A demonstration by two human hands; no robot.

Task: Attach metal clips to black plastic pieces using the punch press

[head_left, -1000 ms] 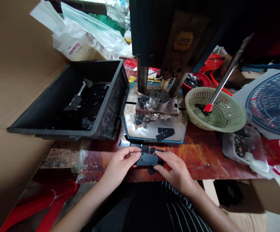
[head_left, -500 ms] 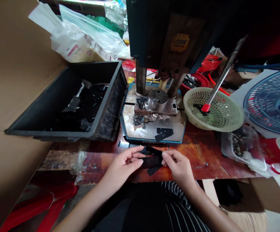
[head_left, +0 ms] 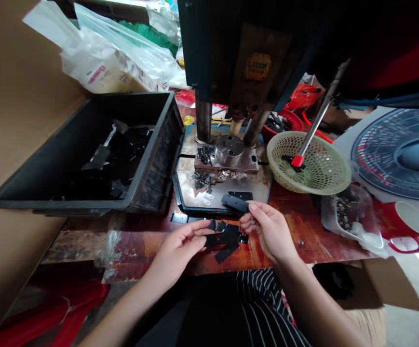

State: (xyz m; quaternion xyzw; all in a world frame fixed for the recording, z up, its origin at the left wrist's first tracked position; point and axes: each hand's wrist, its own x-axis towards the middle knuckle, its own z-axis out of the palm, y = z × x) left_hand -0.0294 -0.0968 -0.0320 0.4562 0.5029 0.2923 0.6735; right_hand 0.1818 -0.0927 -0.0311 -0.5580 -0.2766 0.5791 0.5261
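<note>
My right hand pinches one end of a flat black plate, held over the front edge of the press base. Closer to me, the thumb and fingers of my left hand are closed on the end of another black strip. Beneath and beside that strip, several loose black plates lie on the red-brown table. More black plates rest on the press base, in front of a round metal die with small metal scraps around it.
A deep black bin with dark pieces stands at left. On the right are a pale green basket, a metal lever with a red tip, a clear tub of bits, a red mug and a blue fan.
My right hand has moved up and forward, lifting a black plate away from the pile. My left hand stays low with its strip. The whole view has shifted slightly.
</note>
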